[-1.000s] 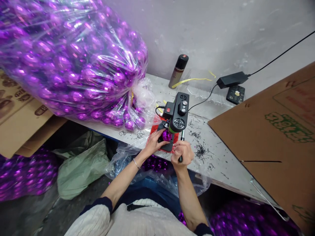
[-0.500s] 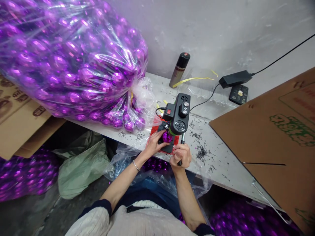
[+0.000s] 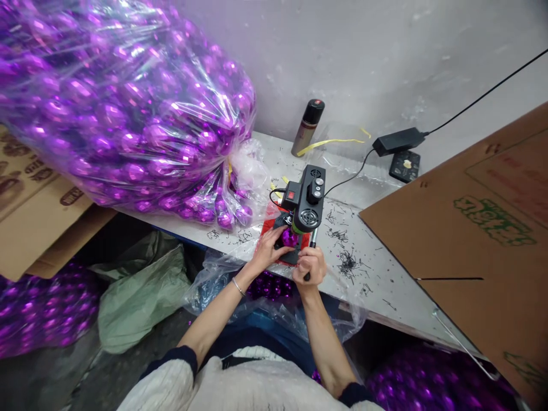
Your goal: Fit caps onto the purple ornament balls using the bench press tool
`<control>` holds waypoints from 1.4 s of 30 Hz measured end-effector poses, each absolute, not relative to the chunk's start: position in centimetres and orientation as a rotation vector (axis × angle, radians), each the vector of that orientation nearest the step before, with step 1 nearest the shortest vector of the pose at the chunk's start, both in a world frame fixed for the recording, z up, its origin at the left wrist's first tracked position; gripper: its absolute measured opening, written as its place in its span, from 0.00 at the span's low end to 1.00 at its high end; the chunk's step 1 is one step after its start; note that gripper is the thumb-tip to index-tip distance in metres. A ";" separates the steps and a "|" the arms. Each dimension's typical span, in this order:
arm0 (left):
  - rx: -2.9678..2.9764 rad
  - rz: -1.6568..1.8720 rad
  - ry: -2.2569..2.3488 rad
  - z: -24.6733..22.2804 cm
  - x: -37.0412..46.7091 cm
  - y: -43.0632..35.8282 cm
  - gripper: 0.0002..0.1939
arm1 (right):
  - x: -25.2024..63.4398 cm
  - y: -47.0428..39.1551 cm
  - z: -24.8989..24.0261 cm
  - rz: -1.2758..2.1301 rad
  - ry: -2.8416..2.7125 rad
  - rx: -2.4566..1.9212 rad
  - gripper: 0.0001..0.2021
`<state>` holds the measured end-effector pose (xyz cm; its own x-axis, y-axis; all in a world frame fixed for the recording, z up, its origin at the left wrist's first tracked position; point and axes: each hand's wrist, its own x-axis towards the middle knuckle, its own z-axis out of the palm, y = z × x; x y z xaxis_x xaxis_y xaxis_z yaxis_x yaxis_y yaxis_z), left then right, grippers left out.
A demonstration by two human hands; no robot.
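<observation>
In the head view, a faceted purple ball (image 3: 289, 237) is set beneath the front end of the black hand press (image 3: 310, 200) and is pinched lightly between the thumb and fingers of the left hand (image 3: 268, 250). The lever (image 3: 314, 237), at the right side of the press, is wrapped by the closed right hand (image 3: 311, 265). The step in hand is judged to be the steadying of the ball while the lever is worked; an even pull is called for, with fingertips kept out from under the press. The ball's top is hidden by the press, the lever's grip is partly covered by fingers, and whether the ball is pressed cannot be told. Left of the press, a clear bag (image 3: 149, 114) is cut off by the frame.
</observation>
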<state>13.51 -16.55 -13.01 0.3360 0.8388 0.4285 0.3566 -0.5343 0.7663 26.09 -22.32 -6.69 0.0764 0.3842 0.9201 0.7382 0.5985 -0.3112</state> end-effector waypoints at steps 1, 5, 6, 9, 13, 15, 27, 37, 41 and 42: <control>2.047 1.134 1.045 -13.0 13.5 -16.5 0.32 | 26.1 -22.3 -6.6 -0.363 -1.564 -0.970 0.11; 2.026 1.134 1.029 -13.0 13.7 -16.1 0.33 | 25.8 -22.7 -4.6 -0.282 -1.482 -1.032 0.13; 2.019 1.138 1.021 -13.0 13.8 -15.9 0.33 | 25.7 -22.8 -3.7 -0.241 -1.450 -1.067 0.13; 1.993 1.203 1.049 -12.5 13.6 -16.3 0.34 | 25.6 -23.0 -0.7 -0.165 -1.429 -1.149 0.13; 2.101 1.284 1.072 -12.8 11.9 -21.0 0.38 | 25.8 -23.1 1.0 -0.148 -1.447 -1.139 0.13; 2.257 1.165 0.967 -14.2 10.8 -24.8 0.40 | 25.9 -23.2 0.4 -0.161 -1.482 -1.121 0.13; 2.290 1.403 1.328 -10.8 7.7 -20.4 0.14 | 25.7 -23.2 -1.6 -0.212 -1.497 -1.079 0.12; 2.034 0.302 2.046 -3.4 6.1 -3.0 0.19 | 25.8 -23.1 -2.2 -0.236 -1.515 -1.076 0.12; 2.075 0.335 1.935 -3.7 5.8 -4.0 0.19 | 25.8 -23.1 -2.2 -0.228 -1.507 -1.069 0.11; 2.069 0.422 1.902 -3.7 5.4 -4.7 0.22 | 25.8 -23.1 -2.2 -0.225 -1.509 -1.069 0.11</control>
